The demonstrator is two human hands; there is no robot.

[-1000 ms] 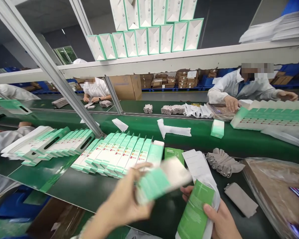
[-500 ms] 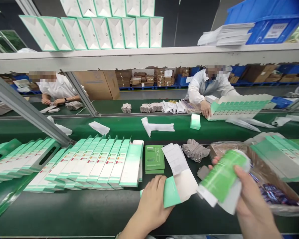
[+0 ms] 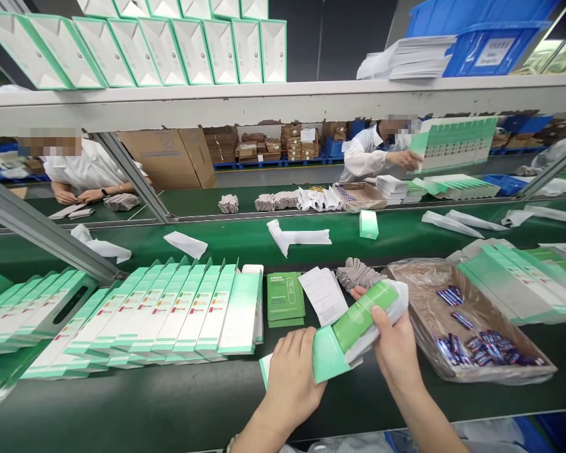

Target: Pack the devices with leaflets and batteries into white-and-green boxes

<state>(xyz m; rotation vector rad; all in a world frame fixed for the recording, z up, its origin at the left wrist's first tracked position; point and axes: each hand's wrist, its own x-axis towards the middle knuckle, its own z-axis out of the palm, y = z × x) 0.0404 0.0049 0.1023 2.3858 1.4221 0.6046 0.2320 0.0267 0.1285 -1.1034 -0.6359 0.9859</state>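
Note:
My left hand [image 3: 295, 371] is wrapped around a small white-and-green carton [image 3: 329, 357], its open end facing right. In my right hand [image 3: 396, 343] is a green booklet [image 3: 365, 314] together with a white wrapped item [image 3: 393, 314]; their left end is partly inside the carton's mouth. What the wrapping holds is hidden. Just behind my hands lie a stack of green booklets [image 3: 285, 299], white printed leaflets [image 3: 324, 297] and a bunch of grey pouches [image 3: 360, 274].
To the right stands a plastic-lined cardboard tray [image 3: 417, 286] with several batteries [image 3: 493, 348]. Green-and-white cartons [image 3: 170, 311] lean in a row at left. A shelf [image 3: 283, 107] crosses overhead. Two people work across the green conveyor [image 3: 231, 236].
My right hand has moved left, bringing the booklet and wrapped item into the carton's open end. Across the line, a co-worker has lifted a row of cartons.

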